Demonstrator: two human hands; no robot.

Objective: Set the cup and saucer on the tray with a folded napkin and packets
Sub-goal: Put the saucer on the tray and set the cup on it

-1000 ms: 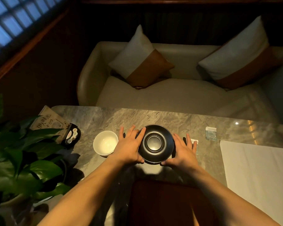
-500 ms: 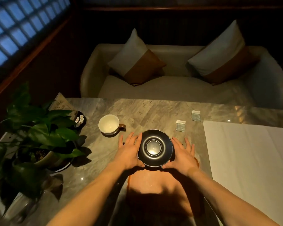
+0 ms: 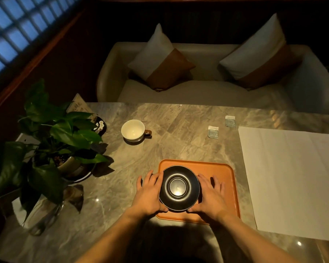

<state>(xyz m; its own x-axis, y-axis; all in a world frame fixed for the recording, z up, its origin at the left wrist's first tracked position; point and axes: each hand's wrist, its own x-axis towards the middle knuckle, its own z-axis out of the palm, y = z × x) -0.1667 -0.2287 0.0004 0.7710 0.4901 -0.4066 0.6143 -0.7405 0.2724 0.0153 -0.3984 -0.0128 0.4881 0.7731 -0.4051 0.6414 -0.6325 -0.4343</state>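
Note:
A black saucer [image 3: 179, 187] sits over the left half of the orange tray [image 3: 222, 179], held at its rim from both sides. My left hand [image 3: 150, 192] cups its left edge and my right hand [image 3: 210, 194] its right edge. I cannot tell whether the saucer rests on the tray or hovers just above it. A white cup [image 3: 133, 130] with a brown handle stands on the marble table [image 3: 178, 126], far left of the tray. Two small packets [image 3: 213, 132] [image 3: 230, 121] lie behind the tray on the right. A large white napkin [image 3: 292, 179] lies flat and unfolded to the right.
A potted green plant [image 3: 52, 141] fills the table's left side, with a small sign and a dark round object behind it. A cream sofa [image 3: 207, 86] with two cushions stands beyond the far table edge.
Both hands have carried the saucer toward me, from the table's middle to over the tray. The view has pulled back, so the whole tray, the cup and the packets now show.

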